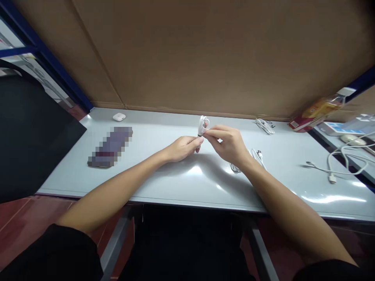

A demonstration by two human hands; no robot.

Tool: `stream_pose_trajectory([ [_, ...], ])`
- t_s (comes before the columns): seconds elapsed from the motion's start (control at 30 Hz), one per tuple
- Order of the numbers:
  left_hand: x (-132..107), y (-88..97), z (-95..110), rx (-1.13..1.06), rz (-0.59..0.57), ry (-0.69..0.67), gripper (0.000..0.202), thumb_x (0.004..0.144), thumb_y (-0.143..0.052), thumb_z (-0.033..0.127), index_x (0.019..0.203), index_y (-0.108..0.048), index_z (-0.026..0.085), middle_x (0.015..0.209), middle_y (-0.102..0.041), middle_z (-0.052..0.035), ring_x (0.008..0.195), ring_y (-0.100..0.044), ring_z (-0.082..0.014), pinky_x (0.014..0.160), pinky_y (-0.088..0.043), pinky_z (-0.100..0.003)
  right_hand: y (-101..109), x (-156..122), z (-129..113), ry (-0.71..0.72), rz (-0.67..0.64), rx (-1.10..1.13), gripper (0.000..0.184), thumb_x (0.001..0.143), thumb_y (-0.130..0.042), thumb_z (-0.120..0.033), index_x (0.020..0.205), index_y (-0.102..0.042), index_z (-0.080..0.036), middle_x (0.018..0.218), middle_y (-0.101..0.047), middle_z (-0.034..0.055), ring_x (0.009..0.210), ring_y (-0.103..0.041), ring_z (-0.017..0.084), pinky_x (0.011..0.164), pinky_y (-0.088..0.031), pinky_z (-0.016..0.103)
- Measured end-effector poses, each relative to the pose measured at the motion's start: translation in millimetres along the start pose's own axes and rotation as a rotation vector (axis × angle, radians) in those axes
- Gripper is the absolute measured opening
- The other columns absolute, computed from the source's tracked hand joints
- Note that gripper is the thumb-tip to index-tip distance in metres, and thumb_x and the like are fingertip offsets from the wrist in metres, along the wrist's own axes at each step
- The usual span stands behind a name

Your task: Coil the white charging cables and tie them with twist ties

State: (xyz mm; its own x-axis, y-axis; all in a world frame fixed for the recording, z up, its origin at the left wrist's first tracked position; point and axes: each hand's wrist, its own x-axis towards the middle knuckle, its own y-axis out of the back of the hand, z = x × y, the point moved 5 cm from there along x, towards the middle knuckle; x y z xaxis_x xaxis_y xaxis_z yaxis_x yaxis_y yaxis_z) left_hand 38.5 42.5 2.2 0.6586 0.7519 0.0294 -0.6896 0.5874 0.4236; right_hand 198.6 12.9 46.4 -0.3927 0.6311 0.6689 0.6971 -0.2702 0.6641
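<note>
A white charging cable (202, 124), coiled into a small bundle with an orange-marked plug end showing, stands upright above the middle of the table. My left hand (183, 149) is closed around the lower part of the bundle, thumb on top. A dark cable tie (200, 135) goes round the bundle just above that thumb. From the right, my right hand (227, 143) pinches at the tie with thumb and forefinger; the exact grip is too small to make out. Another white cable (258, 156) lies on the table, partly hidden behind my right hand and forearm.
On the grey table (164, 183) lie a blurred-out dark object (111, 148) and a white earbud case (119, 116) at left. A coiled white cable (265, 126) rests at the back right. Loose cables (331, 168) trail over the right edge near a bottle (319, 111). A brown partition (187, 58) stands behind.
</note>
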Motion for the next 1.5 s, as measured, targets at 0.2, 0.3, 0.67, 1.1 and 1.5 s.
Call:
stream_pose_trajectory([
  [0.2,1.6,-3.4,1.0,-0.236,-0.069,0.057,0.056,0.105,-0.033,0.052,0.063,-0.051,0.019,0.053,-0.038,0.0007,0.051,-0.032,-0.0126,0.053,-0.032,-0.028,-7.6,-3.1,2.4,0.073,0.012,-0.110,0.028,0.105,-0.051,-0.019,0.095,-0.078,-0.022,0.091,-0.075,0.0064,0.080,-0.065,0.019,0.071,-0.049,0.031],
  [0.3,2.2,-8.2,-4.8,-0.416,-0.139,0.121,0.056,0.102,-0.035,0.051,0.059,-0.050,0.019,0.047,-0.032,0.0012,0.046,-0.026,-0.0117,0.046,-0.027,-0.027,-11.2,-4.7,0.9,0.147,-0.001,-0.252,0.031,0.106,-0.048,-0.016,0.095,-0.076,-0.023,0.089,-0.074,0.0060,0.078,-0.061,0.019,0.069,-0.047,0.031],
  [0.67,3.2,-0.9,-11.0,-0.531,-0.044,0.259,0.043,0.097,-0.050,0.049,0.081,-0.071,0.015,0.058,-0.048,-0.0004,0.049,-0.036,-0.0100,0.046,-0.029,-0.025,-16.3,-3.3,9.5,0.146,-0.040,-0.337,0.030,0.105,-0.048,-0.016,0.097,-0.075,-0.022,0.091,-0.075,0.0074,0.078,-0.060,0.020,0.076,-0.048,0.034],
  [1.1,4.6,25.0,-16.5,0.529,0.316,-0.015,0.038,0.095,-0.052,0.041,0.073,-0.075,0.021,0.073,-0.063,-0.0038,0.076,-0.057,-0.0198,0.066,-0.040,-0.030,-24.7,-9.6,27.8,-0.305,-0.336,-0.045,0.018,0.092,-0.065,-0.023,0.103,-0.080,-0.022,0.106,-0.076,0.0098,0.090,-0.070,0.024,0.080,-0.053,0.038],
  [1.5,7.5,37.2,-29.4,0.542,0.398,0.133,0.024,0.088,-0.061,0.040,0.092,-0.077,0.022,0.077,-0.066,-0.0016,0.069,-0.055,-0.0175,0.060,-0.034,-0.030,29.7,2.8,56.7,-0.508,-0.138,-0.229,0.012,0.083,-0.061,-0.022,0.077,-0.071,-0.020,0.092,-0.074,0.0079,0.081,-0.066,0.023,0.071,-0.047,0.034],
])
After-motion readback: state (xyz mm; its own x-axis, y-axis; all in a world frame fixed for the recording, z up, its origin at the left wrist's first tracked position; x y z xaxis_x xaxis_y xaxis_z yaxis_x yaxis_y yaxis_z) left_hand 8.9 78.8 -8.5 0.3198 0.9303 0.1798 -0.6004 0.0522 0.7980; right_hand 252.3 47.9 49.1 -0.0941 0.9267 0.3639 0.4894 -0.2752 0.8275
